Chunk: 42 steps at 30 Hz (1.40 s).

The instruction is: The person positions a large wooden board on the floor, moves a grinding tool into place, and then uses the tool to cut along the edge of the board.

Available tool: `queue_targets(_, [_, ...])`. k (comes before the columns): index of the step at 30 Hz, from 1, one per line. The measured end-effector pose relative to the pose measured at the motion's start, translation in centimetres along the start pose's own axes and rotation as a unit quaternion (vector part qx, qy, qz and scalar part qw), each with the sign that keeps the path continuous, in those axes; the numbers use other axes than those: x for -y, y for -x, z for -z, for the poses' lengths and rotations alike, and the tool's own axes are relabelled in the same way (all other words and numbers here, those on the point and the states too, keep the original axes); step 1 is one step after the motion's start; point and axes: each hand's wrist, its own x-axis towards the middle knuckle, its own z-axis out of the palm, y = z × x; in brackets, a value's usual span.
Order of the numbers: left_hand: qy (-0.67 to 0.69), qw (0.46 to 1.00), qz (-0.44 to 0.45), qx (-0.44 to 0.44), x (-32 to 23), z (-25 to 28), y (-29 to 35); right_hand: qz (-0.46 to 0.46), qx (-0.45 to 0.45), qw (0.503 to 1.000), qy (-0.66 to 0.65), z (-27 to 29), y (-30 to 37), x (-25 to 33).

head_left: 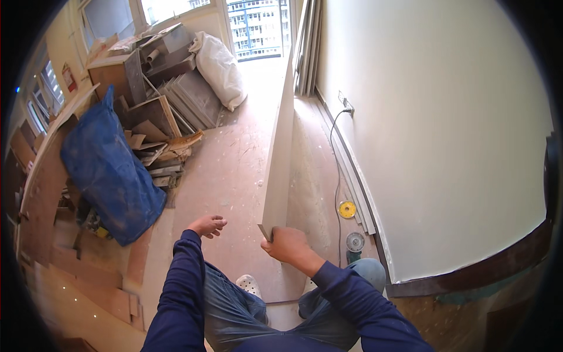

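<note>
Floor, dust-specked, spans between debris pile at ten o'clock and pale wall at two; right hand clasps long board, reaching toward twelve; left hand is half-open, holding nothing.

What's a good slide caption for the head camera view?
Right hand holds a long pale board by its near end; the left hand is empty.

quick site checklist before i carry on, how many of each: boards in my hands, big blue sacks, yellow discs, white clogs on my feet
Boards in your right hand: 1
Big blue sacks: 1
Yellow discs: 1
White clogs: 2
Total: 5
</note>
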Motion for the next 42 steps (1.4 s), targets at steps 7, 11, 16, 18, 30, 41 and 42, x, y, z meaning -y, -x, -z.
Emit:
queue_targets(7, [-0.001,1.000,-0.005,0.000,-0.4,0.3,-0.2,-0.012,0.016,1.000,0.014,0.9,0.1,-0.5])
queue_targets(11, [0.001,1.000,-0.005,0.005,-0.2,0.2,-0.5,0.003,-0.005,1.000,0.031,0.4,0.2,-1.6])
queue_targets(16, [-0.015,1.000,-0.009,0.009,-0.7,-0.1,-0.4,-0.011,-0.019,1.000,0.017,-0.4,0.4,-2.5])
queue_targets(18, [-0.008,1.000,-0.004,0.014,-0.8,-0.1,-0.4,-0.010,-0.021,1.000,0.015,-0.7,0.1,-2.9])
queue_targets(30, [-0.015,1.000,-0.012,0.008,-1.6,-0.2,0.1,-0.005,-0.019,0.999,0.037,-1.1,-0.5,-3.7])
queue_targets(41, [-0.002,1.000,-0.029,0.007,-0.8,-0.1,-0.3,-0.012,-0.021,0.999,0.042,-0.8,-0.2,-3.1])
queue_targets(42, [0.000,0.999,-0.033,0.005,-0.9,-0.1,-0.3,-0.007,-0.026,0.999,0.040,-1.0,-0.4,-3.4])
